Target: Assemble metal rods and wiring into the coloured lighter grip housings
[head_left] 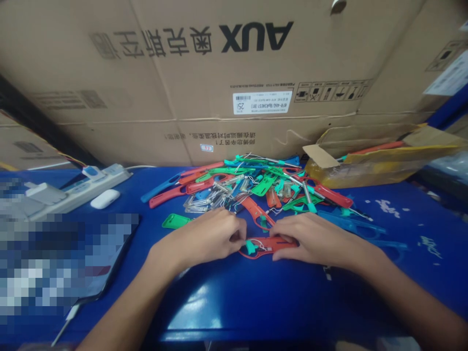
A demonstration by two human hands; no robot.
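Observation:
A red lighter shell, of the long-necked kind, lies open side up near the table's middle. Inside its left part sit a teal trigger and thin white wires. My right hand grips the shell's right part between thumb and fingers. At the left end, beside the trigger, my left hand is closed in a pinch; what lies between its fingertips is hidden. Just behind, another red lighter shell leans out of a pile of red, green and blue lighter shells. Clear lighter parts and metal tubes are mixed in.
An open cardboard box with yellow tape stands at the back right. Blue shells and white scraps lie at right. On the left are a power strip, a white earbud case and a tablet-like device. A large carton walls the back.

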